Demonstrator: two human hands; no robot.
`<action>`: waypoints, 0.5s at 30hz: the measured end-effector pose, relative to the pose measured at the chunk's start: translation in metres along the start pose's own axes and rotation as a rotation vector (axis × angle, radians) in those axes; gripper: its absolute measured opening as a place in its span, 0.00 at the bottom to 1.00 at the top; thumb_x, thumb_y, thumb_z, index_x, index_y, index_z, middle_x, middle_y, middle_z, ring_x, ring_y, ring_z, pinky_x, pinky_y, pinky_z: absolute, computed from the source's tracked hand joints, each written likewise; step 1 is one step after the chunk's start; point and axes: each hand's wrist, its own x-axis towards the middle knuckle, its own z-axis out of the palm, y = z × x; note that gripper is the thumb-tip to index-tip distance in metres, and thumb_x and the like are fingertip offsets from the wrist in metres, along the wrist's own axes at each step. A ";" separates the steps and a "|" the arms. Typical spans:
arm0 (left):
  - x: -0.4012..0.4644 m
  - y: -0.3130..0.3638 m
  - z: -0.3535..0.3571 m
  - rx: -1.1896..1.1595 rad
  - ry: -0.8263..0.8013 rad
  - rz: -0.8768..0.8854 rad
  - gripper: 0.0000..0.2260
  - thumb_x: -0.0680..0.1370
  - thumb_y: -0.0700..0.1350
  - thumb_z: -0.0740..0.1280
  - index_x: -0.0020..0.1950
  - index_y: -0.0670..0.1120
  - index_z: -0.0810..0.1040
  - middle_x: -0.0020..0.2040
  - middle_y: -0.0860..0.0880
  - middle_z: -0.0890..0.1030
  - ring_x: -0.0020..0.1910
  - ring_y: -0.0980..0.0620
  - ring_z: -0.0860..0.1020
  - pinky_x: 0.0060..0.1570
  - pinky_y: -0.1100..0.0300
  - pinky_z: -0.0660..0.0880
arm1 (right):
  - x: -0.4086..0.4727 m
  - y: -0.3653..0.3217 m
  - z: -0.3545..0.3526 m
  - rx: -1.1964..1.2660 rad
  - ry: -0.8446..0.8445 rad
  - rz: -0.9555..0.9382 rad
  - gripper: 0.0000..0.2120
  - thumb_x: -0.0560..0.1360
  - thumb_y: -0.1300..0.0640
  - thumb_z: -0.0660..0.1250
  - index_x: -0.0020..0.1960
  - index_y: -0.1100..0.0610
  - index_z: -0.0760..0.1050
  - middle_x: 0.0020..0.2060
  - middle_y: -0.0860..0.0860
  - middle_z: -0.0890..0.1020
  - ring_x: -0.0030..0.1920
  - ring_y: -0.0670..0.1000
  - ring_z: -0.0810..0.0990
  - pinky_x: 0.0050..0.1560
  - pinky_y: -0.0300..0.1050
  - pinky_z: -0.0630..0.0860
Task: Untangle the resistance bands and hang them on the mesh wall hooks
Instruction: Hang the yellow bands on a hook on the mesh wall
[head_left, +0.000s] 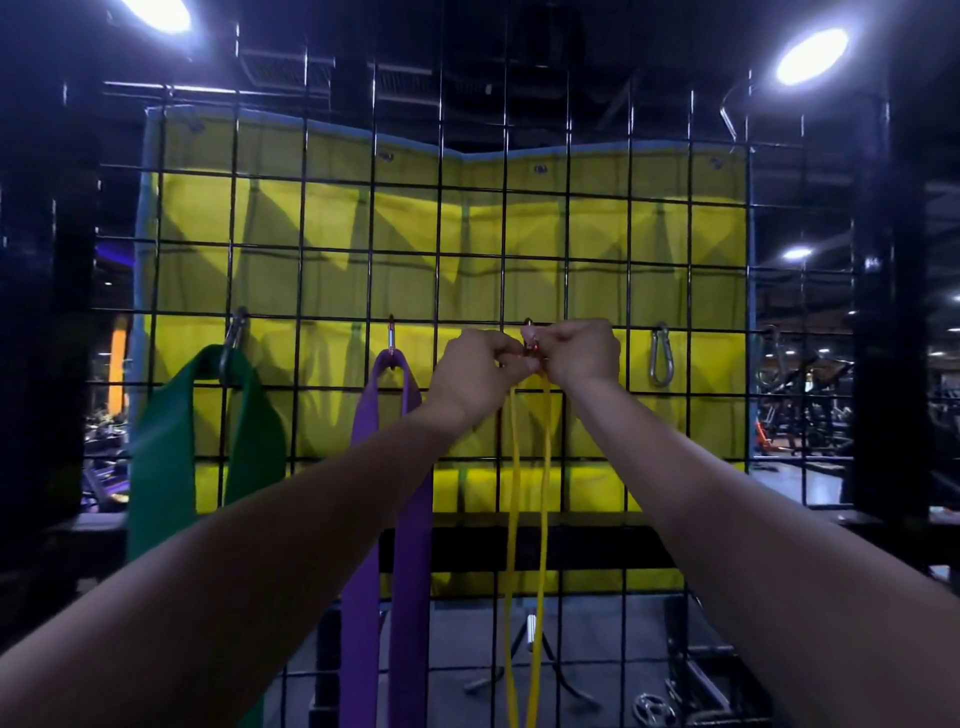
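A black mesh wall (470, 249) carries a row of carabiner hooks. A wide green band (161, 457) hangs from the leftmost hook (232, 340). From the second hook (391, 340) hangs a purple band (410, 519). Both my hands meet at the third hook, a red carabiner (530, 347). My left hand (475, 366) pinches the top of a thin yellow band (527, 519), which dangles straight down. My right hand (584, 351) grips the red carabiner. How the band sits on the hook is hidden by my fingers. A fourth silver hook (661, 356) is bare.
A yellow tarp (311, 218) hangs behind the mesh. Dark posts frame the panel on both sides. Gym machines (800, 405) stand beyond on the right, and a weight plate (654, 709) and metal stand legs lie on the floor below.
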 end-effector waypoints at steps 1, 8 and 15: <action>-0.001 0.000 0.001 0.020 0.036 0.005 0.09 0.74 0.47 0.71 0.51 0.45 0.82 0.45 0.49 0.83 0.45 0.53 0.79 0.46 0.58 0.74 | -0.003 0.001 0.000 -0.024 0.025 -0.030 0.05 0.73 0.56 0.70 0.43 0.57 0.84 0.37 0.52 0.84 0.36 0.46 0.78 0.42 0.43 0.77; -0.006 0.004 0.006 0.239 0.138 0.081 0.05 0.74 0.49 0.67 0.48 0.52 0.81 0.46 0.56 0.82 0.44 0.52 0.78 0.39 0.59 0.73 | -0.008 -0.002 0.001 -0.081 0.071 -0.063 0.07 0.74 0.58 0.68 0.47 0.59 0.84 0.44 0.54 0.85 0.41 0.51 0.79 0.40 0.39 0.70; -0.003 -0.004 0.007 0.006 0.195 0.097 0.05 0.71 0.41 0.71 0.44 0.42 0.84 0.39 0.45 0.83 0.40 0.46 0.80 0.41 0.48 0.77 | -0.004 -0.002 0.003 0.043 0.039 0.015 0.10 0.71 0.53 0.72 0.43 0.61 0.83 0.41 0.58 0.84 0.38 0.52 0.78 0.46 0.47 0.78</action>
